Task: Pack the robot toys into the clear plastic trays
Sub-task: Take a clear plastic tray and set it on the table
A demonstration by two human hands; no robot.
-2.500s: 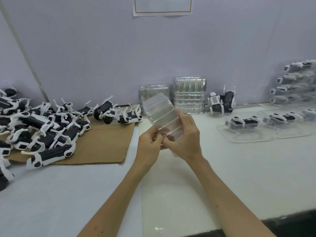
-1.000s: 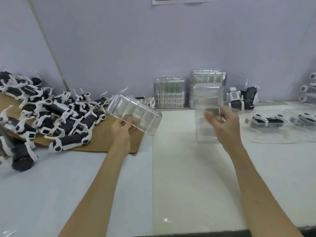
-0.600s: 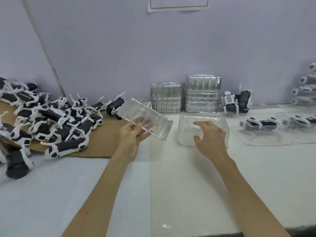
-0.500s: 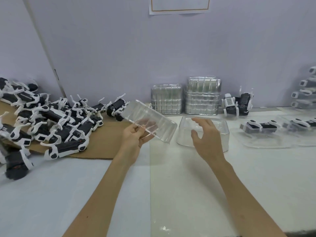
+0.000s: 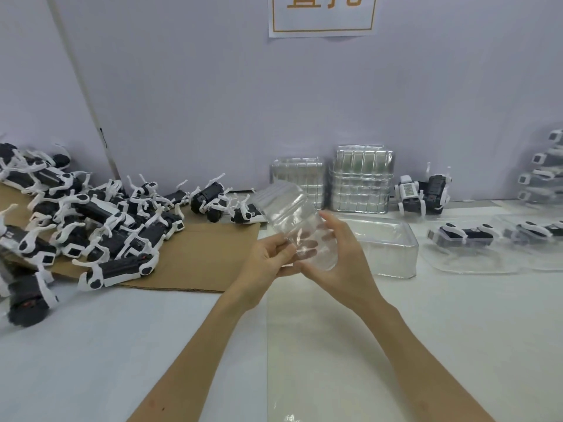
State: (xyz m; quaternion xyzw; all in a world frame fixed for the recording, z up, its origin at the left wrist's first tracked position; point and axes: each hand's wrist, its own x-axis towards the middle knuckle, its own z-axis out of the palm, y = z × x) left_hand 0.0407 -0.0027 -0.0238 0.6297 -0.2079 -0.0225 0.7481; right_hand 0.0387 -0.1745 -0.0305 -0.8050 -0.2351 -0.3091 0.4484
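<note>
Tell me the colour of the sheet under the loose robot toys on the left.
Plain brown; the cardboard sheet shows best in the head view.

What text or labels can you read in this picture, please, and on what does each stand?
Paper sign on the wall: orange characters, cut off at the picture's top edge, not readable.
Standing robot toy at the back: a patterned label, too small to read.
No other text shows.

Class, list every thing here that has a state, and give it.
held tray, empty, off the table
left hand, grips held tray
right hand, grips held tray
table tray, empty
tray stacks, by wall
loose toys, unpacked, piled
packed toys, in trays
</note>
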